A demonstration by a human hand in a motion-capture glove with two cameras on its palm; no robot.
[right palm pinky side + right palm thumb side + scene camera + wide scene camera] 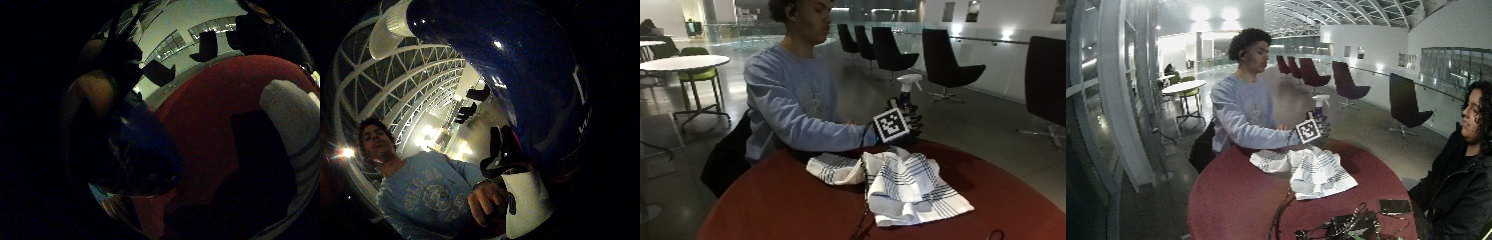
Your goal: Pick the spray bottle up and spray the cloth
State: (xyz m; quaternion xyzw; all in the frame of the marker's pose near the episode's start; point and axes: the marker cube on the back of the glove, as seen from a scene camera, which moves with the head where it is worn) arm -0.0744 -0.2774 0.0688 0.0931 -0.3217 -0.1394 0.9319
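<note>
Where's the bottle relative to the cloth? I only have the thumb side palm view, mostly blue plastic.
Observer: The spray bottle is lifted above the table's far edge; the cloth lies flat on the red table, nearer the camera.
Operator: Is it actually held?
Observer: Yes, the right hand has its grip round the bottle's body, upright, white nozzle on top.
Operator: Other hand?
Observer: I can't make it out in the outside view.
</note>
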